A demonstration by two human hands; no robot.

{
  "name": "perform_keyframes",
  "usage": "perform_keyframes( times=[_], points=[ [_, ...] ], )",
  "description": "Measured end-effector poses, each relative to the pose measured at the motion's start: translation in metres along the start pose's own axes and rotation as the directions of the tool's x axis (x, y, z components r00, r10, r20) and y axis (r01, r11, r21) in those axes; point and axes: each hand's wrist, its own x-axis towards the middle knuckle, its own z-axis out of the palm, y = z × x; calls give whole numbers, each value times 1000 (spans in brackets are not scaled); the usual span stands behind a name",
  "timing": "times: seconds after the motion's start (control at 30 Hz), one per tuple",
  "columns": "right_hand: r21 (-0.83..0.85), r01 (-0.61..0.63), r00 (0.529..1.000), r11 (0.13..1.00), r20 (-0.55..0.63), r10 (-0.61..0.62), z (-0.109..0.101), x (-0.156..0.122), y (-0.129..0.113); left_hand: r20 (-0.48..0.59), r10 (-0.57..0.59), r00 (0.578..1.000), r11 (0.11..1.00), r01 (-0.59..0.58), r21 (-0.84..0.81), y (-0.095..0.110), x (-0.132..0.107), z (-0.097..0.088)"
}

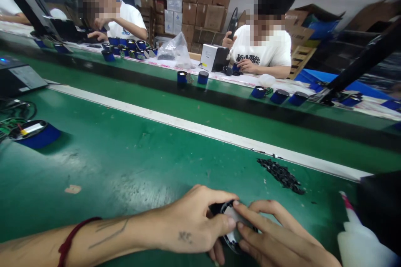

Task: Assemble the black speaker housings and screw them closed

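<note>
On the green rubber surface (109, 171), a blue cylinder (37, 138) with a dark top sits far left. Our left hand (191, 227), a red cord (75, 233) around its wrist, and our right hand (275, 233) pinch a round black disc (232, 245) from both sides, its rim glossy, a white patch on it. Beyond lie rough black granules (281, 176); far right stands a white plastic bottle (360, 242).
</note>
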Motion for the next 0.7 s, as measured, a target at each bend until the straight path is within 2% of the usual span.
perform_keyframes(
  times=[0.1, 0.17, 0.27, 0.3, 0.33, 0.37, 0.43, 0.47, 0.5, 0.53, 0.6, 0.63, 0.7],
  points=[
    [17, -64, 996, 998, -56, 65, 1, 7, -9, -17, 1, 1000, 999, 0, 40, 0, 1, 1],
    [84, -152, 984, 985, -80, 158, -1, 12, -15, -22, 3, 1000, 999, -2, 40, -1, 2, 1],
    [184, -267, 963, 946, 3, 271, -12, 14, -14, -13, 10, 1000, 1000, -9, 24, -4, 4, 0],
    [224, -337, 940, 915, 27, 340, -17, 12, -11, -7, 4, 1000, 1000, -4, 22, -4, 5, -1],
    [303, -438, 895, 846, 54, 444, -22, 10, -7, -3, -8, 1000, 1000, 8, 20, -4, 5, -1],
    [403, -552, 820, 730, 105, 562, -26, 7, -4, -1, -26, 1000, 999, 26, 21, -3, 6, -2],
    [569, -722, 620, 394, 280, 733, -30, 2, 0, -7, -51, 999, 998, 51, 34, -2, 6, -2],
    [609, -761, 534, 225, 390, 750, -29, 2, 1, -10, -55, 998, 998, 56, 35, -2, 6, -2],
    [613, -784, 478, 99, 493, 727, -26, 2, 1, -10, -51, 999, 998, 51, 35, -2, 6, -3],
    [605, -796, 446, 16, 569, 691, -22, 4, 1, -8, -40, 999, 999, 40, 31, -2, 6, -3],
    [595, -800, 415, -82, 646, 641, -10, 11, 0, 8, -17, 1000, 1000, 17, 2, -4, 7, -4],
    [590, -801, 407, -103, 662, 629, -4, 15, -1, 18, -8, 1000, 1000, 8, -8, -5, 8, -4],
    [586, -806, 404, -86, 649, 645, 3, 22, -7, 19, 0, 1000, 1000, 0, -12, -9, 9, -3]
  ],
)
